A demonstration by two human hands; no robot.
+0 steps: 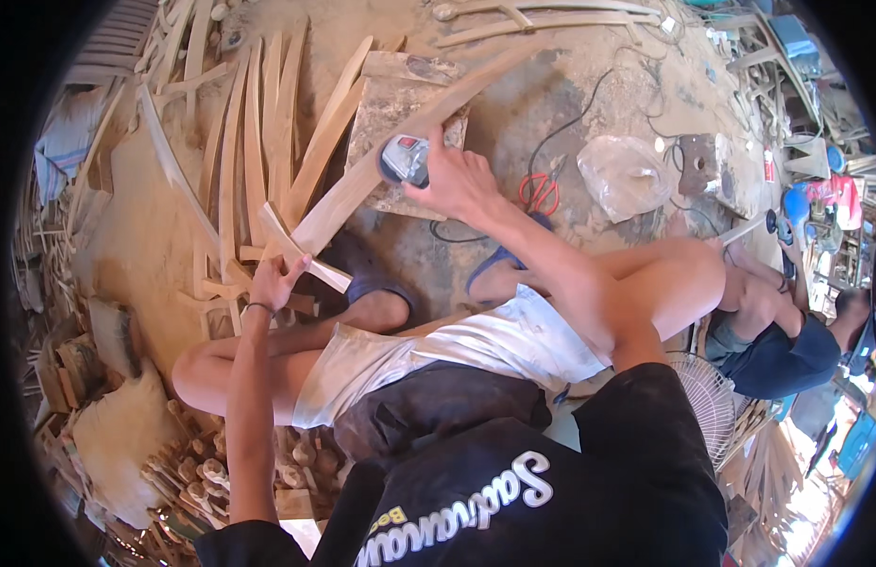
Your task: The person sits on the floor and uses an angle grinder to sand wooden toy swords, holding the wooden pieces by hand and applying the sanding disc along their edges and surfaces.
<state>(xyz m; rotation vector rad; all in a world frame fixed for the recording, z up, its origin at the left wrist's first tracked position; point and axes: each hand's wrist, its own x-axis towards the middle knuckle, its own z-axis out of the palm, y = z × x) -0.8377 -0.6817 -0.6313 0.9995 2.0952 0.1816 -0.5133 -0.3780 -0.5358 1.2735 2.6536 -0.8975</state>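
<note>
two bare hands work over one long wooden piece, gently curved like a blade, which slants from the lower left up to the right across a pale, worn block on the dusty ground. the left hand is closed around its lower end, beside a short wooden crosspiece that juts out at both sides; the hand hides what it grips there. the right hand is wrapped around a compact grey power tool, its round head against the wood, with the index finger stretched forward.

several long, slim wooden strips lie fanned out to the left of the block. near the right forearm, red-handled scissors rest on the ground, and a clear plastic bag sits farther right, with a dark cable curving between block and bag. a dark blue sandal is on the left foot. at far right, behind a round fan, another person sits bent over another tool.
</note>
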